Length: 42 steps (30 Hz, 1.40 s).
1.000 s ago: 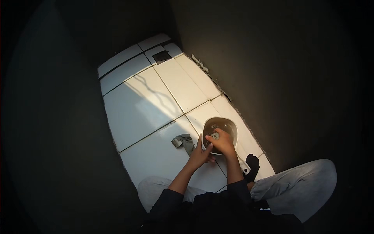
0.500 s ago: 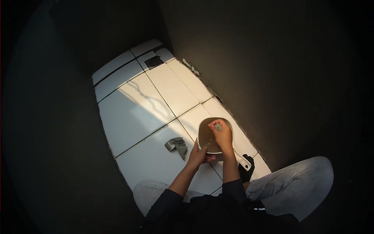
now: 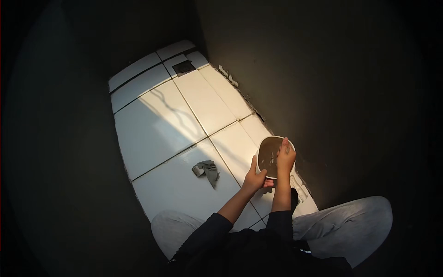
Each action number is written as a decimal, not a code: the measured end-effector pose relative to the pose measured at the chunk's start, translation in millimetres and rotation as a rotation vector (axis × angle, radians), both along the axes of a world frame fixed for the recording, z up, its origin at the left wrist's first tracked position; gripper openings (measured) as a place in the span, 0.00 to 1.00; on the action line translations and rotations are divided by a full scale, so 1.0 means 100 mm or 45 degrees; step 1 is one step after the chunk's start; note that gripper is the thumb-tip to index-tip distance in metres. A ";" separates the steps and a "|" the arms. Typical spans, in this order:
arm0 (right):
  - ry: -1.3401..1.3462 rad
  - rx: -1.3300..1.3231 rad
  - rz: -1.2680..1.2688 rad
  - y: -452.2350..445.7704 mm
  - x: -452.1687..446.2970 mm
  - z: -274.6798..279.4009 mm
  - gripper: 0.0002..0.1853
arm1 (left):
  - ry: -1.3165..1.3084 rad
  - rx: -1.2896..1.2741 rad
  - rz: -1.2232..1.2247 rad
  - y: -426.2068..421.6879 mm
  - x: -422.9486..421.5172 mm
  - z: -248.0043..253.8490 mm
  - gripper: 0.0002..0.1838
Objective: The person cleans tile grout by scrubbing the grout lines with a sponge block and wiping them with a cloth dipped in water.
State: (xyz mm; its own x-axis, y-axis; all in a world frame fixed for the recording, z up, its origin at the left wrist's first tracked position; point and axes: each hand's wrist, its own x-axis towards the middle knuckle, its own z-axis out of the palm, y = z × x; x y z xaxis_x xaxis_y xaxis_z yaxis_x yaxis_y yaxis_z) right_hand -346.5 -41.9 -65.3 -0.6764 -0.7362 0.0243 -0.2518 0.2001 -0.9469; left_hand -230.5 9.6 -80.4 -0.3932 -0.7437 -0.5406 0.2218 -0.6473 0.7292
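My left hand [image 3: 255,178] grips the near left side of a white dipper [image 3: 260,156], thumb at the rim and fingers curled beneath. Grey-brown, wet-looking stuff [image 3: 269,154] lies inside it. My right hand [image 3: 286,159] is closed over the right side of the bowl, with a small grey lump [image 3: 288,149] showing between the fingers; its kind I cannot make out. The dipper's handle [image 3: 300,188] points towards my right knee, partly behind my right wrist. A crumpled grey scrap [image 3: 206,171], perhaps cloth or paper, lies on the tiles left of my hands.
White floor tiles [image 3: 157,134] with dark joints run away from me. A dark square drain opening [image 3: 184,68] sits near the far end. Dark walls [image 3: 300,83] close in, and the right tile edge is broken. My knees in grey trousers [image 3: 346,226] flank the near tiles.
The dipper and both hands have shifted to the right, towards the wall. My right hand has gone from over the middle of the bowl to its right side.
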 end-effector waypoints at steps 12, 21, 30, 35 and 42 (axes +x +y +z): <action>-0.445 -0.236 -0.071 -0.05 -0.19 0.00 0.23 | -0.195 -0.156 -0.177 -0.20 -0.14 0.12 0.46; -0.500 -0.186 -0.110 -0.02 -0.27 0.13 0.25 | -0.194 -0.205 -0.129 -0.26 -0.20 0.21 0.46; -0.392 -0.260 -0.038 -0.06 -0.27 0.05 0.26 | -0.569 -0.466 -0.313 -0.10 0.12 0.18 0.49; -0.210 -0.391 -0.006 -0.04 -0.28 0.10 0.24 | -1.116 -0.815 -0.445 0.14 1.00 0.32 0.31; 0.072 -0.275 0.666 0.06 0.52 0.92 0.19 | -1.193 -0.670 -0.168 0.19 1.66 0.33 0.17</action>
State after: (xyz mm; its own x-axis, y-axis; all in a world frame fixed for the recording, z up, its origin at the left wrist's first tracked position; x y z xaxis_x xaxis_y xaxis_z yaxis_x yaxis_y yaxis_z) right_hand -294.1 -35.4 26.7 -0.2160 -0.9471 0.2371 -0.3167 -0.1618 -0.9346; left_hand -64.7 28.6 -47.6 -0.0839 -0.9524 -0.2929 -0.6172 -0.1812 0.7657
